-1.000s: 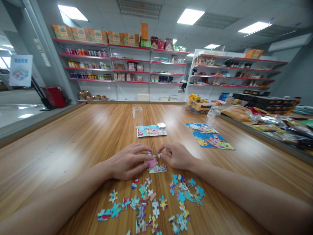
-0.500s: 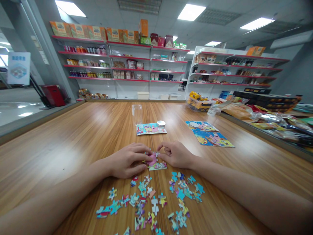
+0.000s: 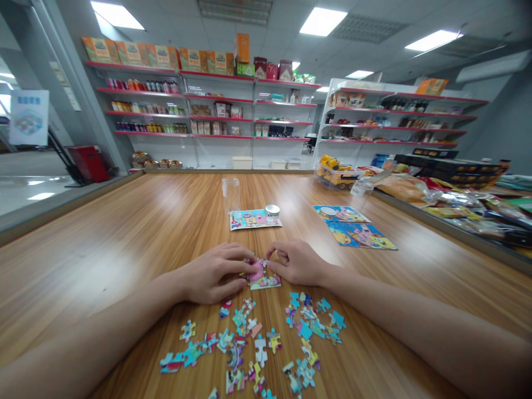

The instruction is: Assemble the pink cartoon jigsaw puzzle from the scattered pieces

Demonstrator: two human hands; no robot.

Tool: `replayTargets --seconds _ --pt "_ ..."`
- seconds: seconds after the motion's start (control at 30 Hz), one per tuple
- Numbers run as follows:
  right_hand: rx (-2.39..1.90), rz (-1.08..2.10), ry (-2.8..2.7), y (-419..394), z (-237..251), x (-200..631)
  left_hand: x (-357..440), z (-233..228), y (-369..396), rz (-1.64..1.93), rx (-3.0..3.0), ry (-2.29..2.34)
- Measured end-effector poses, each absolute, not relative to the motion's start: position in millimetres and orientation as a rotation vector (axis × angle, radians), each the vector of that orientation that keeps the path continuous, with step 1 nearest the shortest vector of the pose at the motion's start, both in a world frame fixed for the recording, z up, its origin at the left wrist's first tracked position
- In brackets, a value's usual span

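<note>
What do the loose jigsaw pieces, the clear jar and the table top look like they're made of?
Loose colourful jigsaw pieces: probably printed cardboard, flat and thin with a slight sheen. Clear cylindrical jar: transparent, glass or plastic, cannot tell which. Long table top: wood-grain surface, glossy, mirroring the ceiling lights; possibly laminate rather than solid wood.

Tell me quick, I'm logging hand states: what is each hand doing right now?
Left hand: fingers closed on the joined puzzle section, pressing it to the table.
Right hand: fingertips pinched at the section's top edge; any separate piece cannot be told.

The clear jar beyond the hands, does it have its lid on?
No. The clear jar stands open on the wooden table, and a silver lid lies apart on the picture card.
</note>
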State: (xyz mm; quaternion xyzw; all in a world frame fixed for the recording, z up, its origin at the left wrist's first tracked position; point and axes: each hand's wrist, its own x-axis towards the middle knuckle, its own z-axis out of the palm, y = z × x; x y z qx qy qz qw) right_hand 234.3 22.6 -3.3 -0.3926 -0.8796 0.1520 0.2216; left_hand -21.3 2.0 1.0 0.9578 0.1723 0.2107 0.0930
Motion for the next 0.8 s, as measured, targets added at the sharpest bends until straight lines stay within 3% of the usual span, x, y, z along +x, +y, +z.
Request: replayTargets --seconds 0.23,0.8 --pt "-1.081 0.398 -2.428 23.1 -4.6 234.2 -21.9 -0.7 3.0 0.807 2.882 0.706" --pt "-1.093 0.396 -2.431 21.9 -3.8 234.0 -19.6 2.2 4.5 0.573 2.891 0.654"
